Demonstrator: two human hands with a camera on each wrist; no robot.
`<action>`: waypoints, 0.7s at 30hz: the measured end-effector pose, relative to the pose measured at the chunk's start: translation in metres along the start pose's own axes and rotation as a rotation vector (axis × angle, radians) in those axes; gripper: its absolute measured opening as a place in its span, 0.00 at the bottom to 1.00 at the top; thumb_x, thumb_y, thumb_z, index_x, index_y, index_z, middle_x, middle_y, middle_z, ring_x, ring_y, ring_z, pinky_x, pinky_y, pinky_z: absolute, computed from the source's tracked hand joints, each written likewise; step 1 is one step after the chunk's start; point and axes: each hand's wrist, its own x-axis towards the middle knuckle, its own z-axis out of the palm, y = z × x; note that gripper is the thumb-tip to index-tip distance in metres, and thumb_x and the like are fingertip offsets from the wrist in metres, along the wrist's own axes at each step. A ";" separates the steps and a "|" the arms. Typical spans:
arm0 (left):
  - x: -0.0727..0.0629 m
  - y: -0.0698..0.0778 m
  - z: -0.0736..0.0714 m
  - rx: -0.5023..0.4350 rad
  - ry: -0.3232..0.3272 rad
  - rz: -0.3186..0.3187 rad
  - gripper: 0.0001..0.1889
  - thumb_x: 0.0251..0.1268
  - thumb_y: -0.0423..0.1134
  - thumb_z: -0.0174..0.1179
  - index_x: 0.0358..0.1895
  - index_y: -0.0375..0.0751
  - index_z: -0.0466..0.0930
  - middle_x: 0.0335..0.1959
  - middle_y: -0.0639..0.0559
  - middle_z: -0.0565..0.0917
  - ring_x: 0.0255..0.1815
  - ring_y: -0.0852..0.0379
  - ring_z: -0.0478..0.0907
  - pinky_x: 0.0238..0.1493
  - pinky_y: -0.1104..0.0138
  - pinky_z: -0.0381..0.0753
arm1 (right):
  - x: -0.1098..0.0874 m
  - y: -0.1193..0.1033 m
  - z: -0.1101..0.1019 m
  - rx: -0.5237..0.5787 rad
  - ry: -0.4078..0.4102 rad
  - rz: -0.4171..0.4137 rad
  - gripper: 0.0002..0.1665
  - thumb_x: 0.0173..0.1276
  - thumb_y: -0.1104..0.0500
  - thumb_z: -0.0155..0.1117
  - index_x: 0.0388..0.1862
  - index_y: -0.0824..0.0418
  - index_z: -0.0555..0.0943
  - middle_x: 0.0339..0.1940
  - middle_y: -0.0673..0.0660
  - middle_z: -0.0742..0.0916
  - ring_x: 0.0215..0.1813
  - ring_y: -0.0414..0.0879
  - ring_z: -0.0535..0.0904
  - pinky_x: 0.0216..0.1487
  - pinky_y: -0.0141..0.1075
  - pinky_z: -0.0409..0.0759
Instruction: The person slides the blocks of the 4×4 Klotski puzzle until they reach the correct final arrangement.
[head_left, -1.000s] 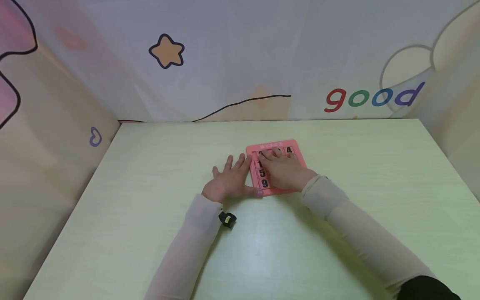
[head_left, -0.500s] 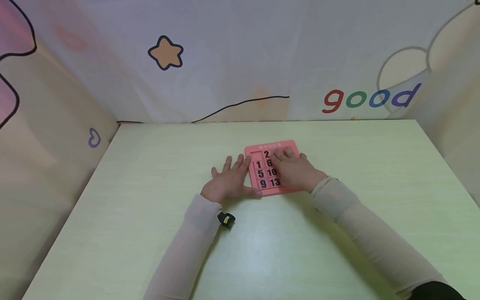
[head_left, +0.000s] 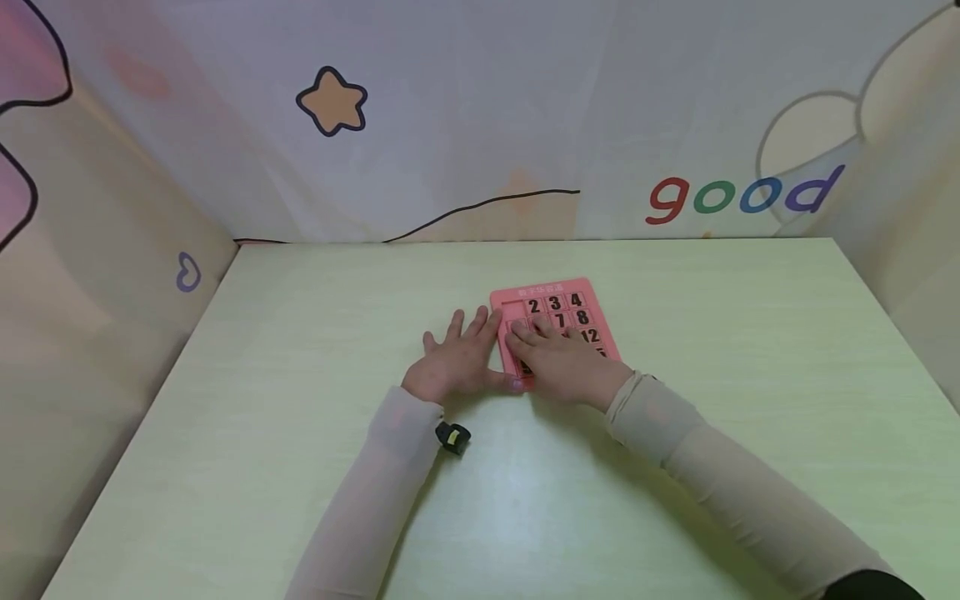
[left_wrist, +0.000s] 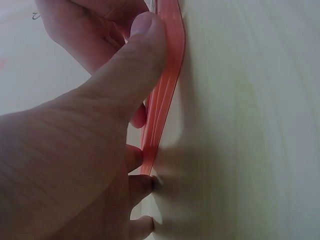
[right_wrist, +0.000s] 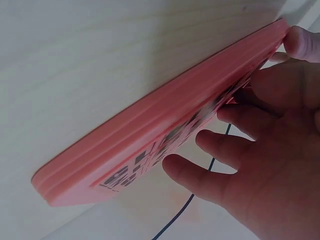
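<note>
A pink number sliding puzzle (head_left: 572, 317) lies flat and slightly turned on the table. Tiles 2, 3, 4, 7, 8 and 12 can be read, and a gap shows at its top left corner. My left hand (head_left: 453, 362) lies along the puzzle's left edge with spread fingers; its thumb touches the near left corner. Over the near left tiles rests my right hand (head_left: 566, 365), its fingertips on the left-hand columns, hiding the tiles beneath. In the left wrist view the left thumb (left_wrist: 142, 50) lies against the puzzle's side wall (left_wrist: 167, 75). Extended right fingers (right_wrist: 225, 145) show in the right wrist view.
The pale green table (head_left: 315, 333) runs back to a printed backdrop (head_left: 465, 117) with a star and the word "good". A side wall (head_left: 112, 333) stands at the left. A black band (head_left: 453, 438) sits at the left wrist.
My right hand first shifted right, uncovering the left columns, then came back left and nearer, uncovering the top row. The left hand holds its place. The gap at the puzzle's top left stays.
</note>
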 end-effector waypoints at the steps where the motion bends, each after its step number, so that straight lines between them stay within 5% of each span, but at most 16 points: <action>1: 0.000 0.000 0.000 0.002 -0.001 -0.001 0.63 0.54 0.76 0.61 0.84 0.52 0.34 0.84 0.50 0.38 0.82 0.38 0.32 0.69 0.29 0.44 | 0.000 0.000 0.000 0.003 0.001 0.000 0.37 0.80 0.51 0.54 0.82 0.59 0.56 0.82 0.58 0.55 0.81 0.64 0.44 0.72 0.68 0.51; 16: 0.001 -0.002 0.000 0.019 -0.012 -0.001 0.62 0.56 0.75 0.60 0.83 0.53 0.33 0.84 0.51 0.36 0.81 0.38 0.31 0.69 0.29 0.43 | 0.020 0.004 -0.003 0.038 0.015 0.035 0.46 0.73 0.48 0.66 0.82 0.59 0.57 0.82 0.59 0.57 0.81 0.65 0.44 0.71 0.69 0.48; 21: 0.001 0.000 -0.001 0.014 -0.022 -0.013 0.61 0.57 0.74 0.61 0.83 0.54 0.33 0.84 0.51 0.36 0.81 0.39 0.30 0.69 0.29 0.42 | 0.024 0.005 -0.006 0.034 0.029 0.035 0.42 0.76 0.52 0.60 0.82 0.61 0.55 0.82 0.60 0.57 0.81 0.65 0.45 0.71 0.68 0.51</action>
